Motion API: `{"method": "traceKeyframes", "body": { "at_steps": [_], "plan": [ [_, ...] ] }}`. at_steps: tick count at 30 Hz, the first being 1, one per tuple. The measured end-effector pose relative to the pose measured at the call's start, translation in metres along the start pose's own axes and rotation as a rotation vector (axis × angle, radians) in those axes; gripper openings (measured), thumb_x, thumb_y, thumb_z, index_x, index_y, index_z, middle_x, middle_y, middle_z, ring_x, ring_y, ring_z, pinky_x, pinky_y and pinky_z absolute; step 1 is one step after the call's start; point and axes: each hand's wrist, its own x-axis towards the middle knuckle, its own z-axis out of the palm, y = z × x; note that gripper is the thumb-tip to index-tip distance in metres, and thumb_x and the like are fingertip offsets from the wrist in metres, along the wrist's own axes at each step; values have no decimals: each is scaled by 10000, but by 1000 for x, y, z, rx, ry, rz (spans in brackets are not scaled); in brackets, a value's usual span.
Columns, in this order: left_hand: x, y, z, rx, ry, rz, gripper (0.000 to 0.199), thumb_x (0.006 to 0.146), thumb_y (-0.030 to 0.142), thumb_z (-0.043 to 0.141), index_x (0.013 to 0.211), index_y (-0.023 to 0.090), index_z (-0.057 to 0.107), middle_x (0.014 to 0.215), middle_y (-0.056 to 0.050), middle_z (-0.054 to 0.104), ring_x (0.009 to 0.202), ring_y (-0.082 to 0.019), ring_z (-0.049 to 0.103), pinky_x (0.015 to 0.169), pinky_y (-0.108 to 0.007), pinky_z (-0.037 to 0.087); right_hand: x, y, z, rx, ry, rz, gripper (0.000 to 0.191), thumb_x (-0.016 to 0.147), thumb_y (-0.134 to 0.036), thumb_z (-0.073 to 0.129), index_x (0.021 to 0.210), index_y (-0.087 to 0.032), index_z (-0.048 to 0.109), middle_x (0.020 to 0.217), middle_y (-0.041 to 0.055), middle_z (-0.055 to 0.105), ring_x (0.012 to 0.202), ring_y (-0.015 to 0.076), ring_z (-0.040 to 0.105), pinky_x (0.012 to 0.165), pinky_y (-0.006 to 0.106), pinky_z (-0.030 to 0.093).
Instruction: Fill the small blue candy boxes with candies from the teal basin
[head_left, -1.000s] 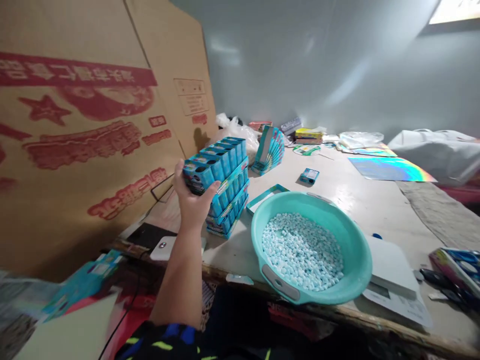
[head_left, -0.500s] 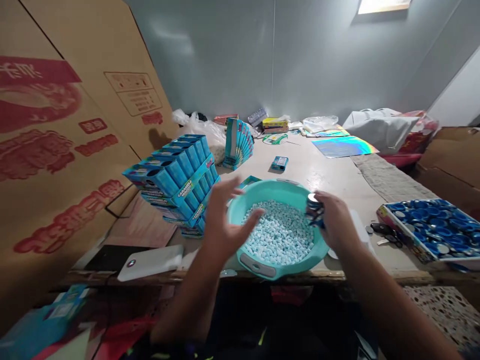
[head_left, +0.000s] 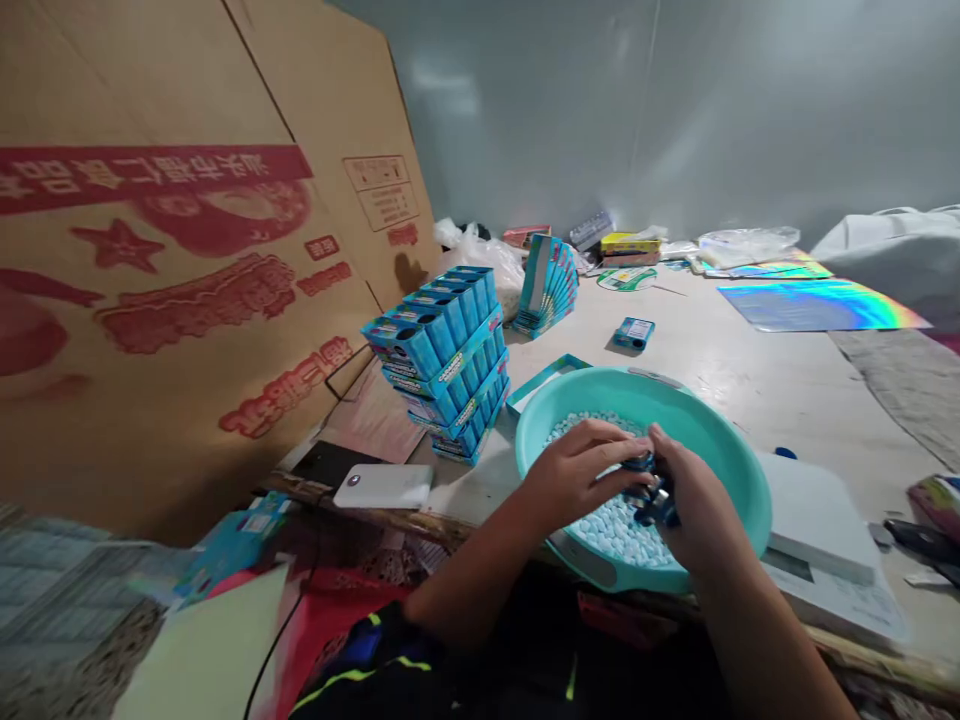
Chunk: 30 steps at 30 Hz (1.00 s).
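A turquoise basin [head_left: 731, 440] holds many small pale blue pellets [head_left: 619, 530]. Over it, my right hand [head_left: 697, 505] is wrapped round several small dark blue and silver containers [head_left: 651, 500]. My left hand [head_left: 577, 475] meets it from the left, its fingers closed on the same containers. How many there are is hidden by my fingers. Left of the basin stands a stack of blue boxes [head_left: 442, 360] with round openings. A blue tray [head_left: 559, 370] lies partly behind the basin's rim.
A large printed carton [head_left: 180, 250] fills the left side. A white power bank [head_left: 384, 486] lies near the table edge. White scales [head_left: 821, 520] sit right of the basin. Fanned blue boxes [head_left: 547, 285], a small blue box [head_left: 634, 334] and shiny sheets [head_left: 817, 303] are farther back.
The view has turned left. My left hand has moved from open above the basin's left side to the containers in my right hand, which are now over the basin.
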Motion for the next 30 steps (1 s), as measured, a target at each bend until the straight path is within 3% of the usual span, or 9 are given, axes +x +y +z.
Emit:
{"method": "traceKeyframes", "body": {
  "at_steps": [3, 8, 11, 13, 16, 19, 23, 26, 30],
  "plan": [
    [1, 3, 12, -22, 19, -51, 288, 954, 318, 799, 1194, 184, 712, 1087, -80, 753, 1056, -176, 742, 951, -284, 643, -3, 22, -14, -100, 10, -68, 634, 511, -246, 796, 1144, -227, 764, 1261, 113, 764, 1256, 423, 672, 1138, 603, 511],
    [6, 11, 20, -81, 93, -154, 202, 914, 334, 835, 1009, 211, 706, 1009, -45, 732, 958, -156, 738, 865, -257, 637, -7, 29, -20, 35, 34, -73, 581, 485, -155, 776, 1060, -236, 786, 1246, 104, 763, 1271, 412, 655, 1018, 518, 595],
    [7, 18, 21, -95, 85, -231, 197, 897, 337, 834, 983, 209, 711, 996, -42, 708, 932, -156, 724, 850, -264, 633, -8, 16, -21, 185, 79, 79, 584, 466, -35, 775, 1018, -224, 799, 1209, 83, 771, 1269, 363, 659, 911, 392, 635],
    [7, 22, 23, -64, 30, -321, 253, 899, 364, 815, 1089, 217, 735, 1034, -53, 689, 946, -171, 715, 865, -290, 641, -9, 4, -16, 247, 118, 219, 604, 441, 58, 762, 984, -204, 804, 1163, 58, 782, 1204, 288, 690, 833, 267, 630],
    [4, 25, 30, 8, -125, -416, 387, 951, 382, 731, 1314, 246, 716, 1144, -91, 662, 937, -202, 713, 856, -339, 659, -10, -17, 5, 478, 217, 497, 480, 499, 52, 738, 910, -191, 780, 942, 3, 785, 887, 156, 730, 633, 141, 578],
    [3, 25, 38, 69, -231, -431, 405, 980, 399, 682, 1341, 219, 717, 1154, -126, 654, 937, -245, 718, 842, -377, 670, -10, -35, 29, 828, 308, 773, 218, 682, -106, 658, 872, -190, 723, 689, -34, 696, 590, 108, 672, 518, 152, 572],
    [6, 26, 43, 155, -308, -435, 430, 1011, 434, 642, 1335, 162, 715, 1131, -143, 665, 1008, -295, 717, 898, -451, 670, -2, -53, 41, 1230, 501, 1043, 251, 798, -91, 499, 931, -181, 693, 579, -58, 613, 428, 81, 616, 460, 119, 543],
    [9, 26, 42, 172, -342, -463, 412, 1013, 420, 643, 1333, 172, 718, 1139, -140, 672, 1032, -296, 716, 927, -453, 665, 3, -59, 39, 1240, 560, 1097, 290, 840, -83, 432, 927, -181, 690, 577, -41, 619, 415, 110, 639, 428, 154, 546],
    [10, 24, 40, 125, -356, -543, 419, 989, 431, 703, 1307, 158, 733, 1163, -135, 666, 1032, -261, 715, 964, -407, 657, 1, -50, 35, 1146, 519, 1100, 268, 863, -89, 446, 938, -180, 687, 622, -26, 664, 473, 156, 696, 459, 238, 602]
  ]
}}
